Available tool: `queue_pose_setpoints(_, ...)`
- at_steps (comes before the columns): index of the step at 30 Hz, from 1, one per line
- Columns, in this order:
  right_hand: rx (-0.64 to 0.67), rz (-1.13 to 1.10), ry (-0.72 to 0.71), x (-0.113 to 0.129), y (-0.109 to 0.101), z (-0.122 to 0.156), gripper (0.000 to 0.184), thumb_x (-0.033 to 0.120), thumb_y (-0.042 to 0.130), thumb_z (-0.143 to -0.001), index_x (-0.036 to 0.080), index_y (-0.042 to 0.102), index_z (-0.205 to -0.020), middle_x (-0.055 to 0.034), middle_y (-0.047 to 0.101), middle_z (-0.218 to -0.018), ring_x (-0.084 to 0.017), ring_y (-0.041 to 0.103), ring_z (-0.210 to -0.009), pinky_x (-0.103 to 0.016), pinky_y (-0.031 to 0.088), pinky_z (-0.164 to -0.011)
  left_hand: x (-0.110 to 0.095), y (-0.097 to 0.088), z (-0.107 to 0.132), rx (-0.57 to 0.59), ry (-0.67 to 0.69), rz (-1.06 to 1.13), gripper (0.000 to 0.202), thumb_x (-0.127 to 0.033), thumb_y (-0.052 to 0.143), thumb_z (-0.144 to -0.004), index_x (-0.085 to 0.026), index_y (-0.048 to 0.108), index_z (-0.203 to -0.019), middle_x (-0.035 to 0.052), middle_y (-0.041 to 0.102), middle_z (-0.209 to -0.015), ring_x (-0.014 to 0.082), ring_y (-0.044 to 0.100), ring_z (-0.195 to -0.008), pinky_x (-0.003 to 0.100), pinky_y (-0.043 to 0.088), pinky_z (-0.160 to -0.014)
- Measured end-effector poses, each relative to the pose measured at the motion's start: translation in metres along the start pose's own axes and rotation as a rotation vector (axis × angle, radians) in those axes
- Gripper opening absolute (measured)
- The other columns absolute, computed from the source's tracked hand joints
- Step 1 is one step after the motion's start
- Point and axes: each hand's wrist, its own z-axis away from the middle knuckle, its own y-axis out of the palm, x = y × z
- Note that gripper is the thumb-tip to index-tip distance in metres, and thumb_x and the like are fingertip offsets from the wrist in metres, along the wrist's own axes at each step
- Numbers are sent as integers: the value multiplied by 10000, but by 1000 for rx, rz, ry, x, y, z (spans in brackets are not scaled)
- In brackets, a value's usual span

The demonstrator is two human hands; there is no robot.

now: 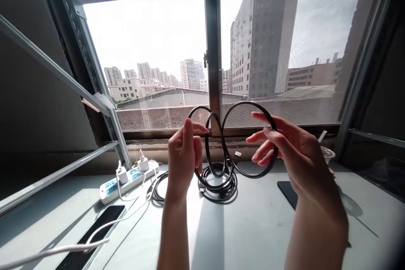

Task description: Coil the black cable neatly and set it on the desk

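Note:
A black cable (240,105) is raised above the grey desk (247,228) in front of the window and bent into two loops. My left hand (183,156) is closed round the left loop, thumb pinched against the fingers. My right hand (284,147) has its fingers stretched through the right loop, which rests across them. The rest of the cable lies coiled on the desk (218,183) just below, with a USB plug (236,156) sticking up from it.
A white power strip (126,179) with two chargers sits at the left, white cords trailing from it. A dark phone (91,236) lies near the front left, another dark slab (287,192) under my right wrist. A plastic cup with a straw (325,149) stands at the right.

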Motion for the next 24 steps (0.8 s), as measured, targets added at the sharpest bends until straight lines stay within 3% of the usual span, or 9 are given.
queue_pose_setpoints(2,-103,-62,-9,-2,-4,-2,331,384,578,-841,251,640,-1137,-9,638,-722,-87,548,-441,-178,417,-345,0,-11,-2,-37,1,2,425,-561,439,-877,-178,576,-752,-100,304,-308,50,264,-213,168,166,-256)
queue_pose_setpoints(5,-279,-204,-36,-1,-7,-6,273,350,601,-822,246,683,-1060,17,562,-652,-56,464,-389,-170,350,-309,3,-22,-8,-130,16,23,402,-540,437,-884,-182,576,-762,-103,299,-324,51,240,-225,174,161,-245)
queue_pose_setpoints(9,-514,-459,6,5,-14,-9,246,234,656,-763,221,699,-1005,64,404,-550,-25,340,-336,-167,271,-283,13,-32,-21,-373,94,74,355,-412,418,-923,-178,529,-680,-99,293,-346,47,218,-256,184,150,-254)
queue_pose_setpoints(12,-699,-607,36,10,-23,-11,209,137,594,-772,212,699,-936,75,322,-514,-19,254,-319,-169,201,-270,23,-39,-30,-536,153,143,368,-342,385,-943,-176,471,-626,-98,299,-353,41,184,-270,206,117,-267)
queue_pose_setpoints(16,-805,-671,26,7,-29,-15,208,122,536,-803,235,691,-882,71,320,-525,-12,233,-341,-152,188,-281,32,-45,-35,-694,176,172,392,-336,294,-966,-182,447,-641,-105,282,-360,31,181,-282,199,135,-301)
queue_pose_setpoints(18,-781,-642,21,2,-28,-17,198,129,546,-778,233,687,-871,75,331,-523,-10,235,-340,-158,191,-287,32,-46,-35,-642,149,133,388,-363,304,-961,-184,461,-655,-104,276,-366,31,207,-292,190,168,-317)
queue_pose_setpoints(20,-711,-552,-19,-5,-24,-19,175,161,566,-746,226,686,-856,79,340,-502,-19,251,-332,-178,191,-290,29,-44,-33,-477,61,72,363,-394,353,-944,-176,509,-699,-101,285,-367,41,265,-295,187,221,-328)
queue_pose_setpoints(24,-502,-236,-193,-17,-6,-22,138,254,599,-749,225,704,-834,62,425,-463,-52,342,-337,-195,229,-303,20,-26,-25,-111,-188,-36,254,-388,420,-920,-158,511,-977,-50,525,-494,101,522,-390,193,370,-387)
